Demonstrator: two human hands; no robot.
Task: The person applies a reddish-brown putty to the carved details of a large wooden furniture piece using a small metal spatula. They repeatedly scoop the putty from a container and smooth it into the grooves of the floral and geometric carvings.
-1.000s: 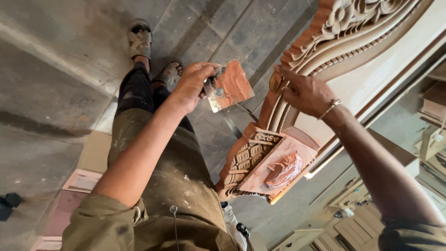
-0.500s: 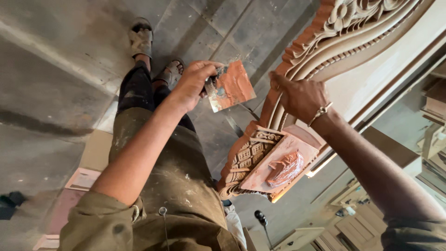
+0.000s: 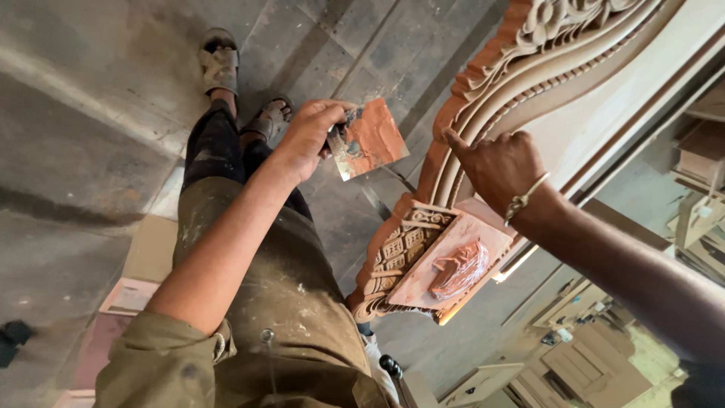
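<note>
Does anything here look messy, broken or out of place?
Nothing looks broken. A heap of reddish putty lies on the flat ledge of the carved wooden frame, beside the right hand. The left hand holds a putty knife smeared with the same paste. The trousers are spattered with pale flecks.

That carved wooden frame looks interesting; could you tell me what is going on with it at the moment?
A person stands over the carved wooden frame. The left hand holds a flat putty blade smeared with reddish-brown filler, away from the wood. The right hand presses a fingertip against the frame's moulded edge. A lump of the same filler sits on a small ledge of the frame below.
</note>
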